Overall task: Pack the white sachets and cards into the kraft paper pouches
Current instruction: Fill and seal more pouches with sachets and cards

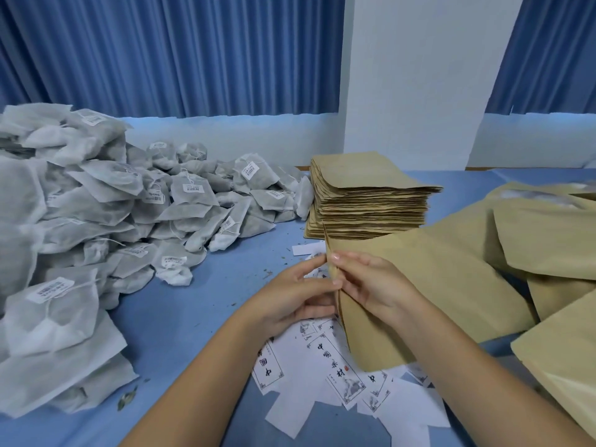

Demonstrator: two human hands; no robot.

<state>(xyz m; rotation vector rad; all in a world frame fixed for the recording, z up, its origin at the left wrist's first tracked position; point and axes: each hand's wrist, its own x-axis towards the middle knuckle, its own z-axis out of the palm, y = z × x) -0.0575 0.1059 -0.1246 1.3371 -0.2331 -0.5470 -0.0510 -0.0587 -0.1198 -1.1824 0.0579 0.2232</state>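
Pinching the edge of a kraft paper pouch [445, 285] with curled fingers of left hand [290, 301] and right hand [374, 285], above the cards [335, 372].

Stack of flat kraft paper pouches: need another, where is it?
Head view, centre: the kraft stack sits on the blue table, right of the white sachet heap.

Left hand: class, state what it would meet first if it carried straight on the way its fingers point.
The tan kraft paper pouch gripped by the right hand; the left hand touches its near edge with its fingers.
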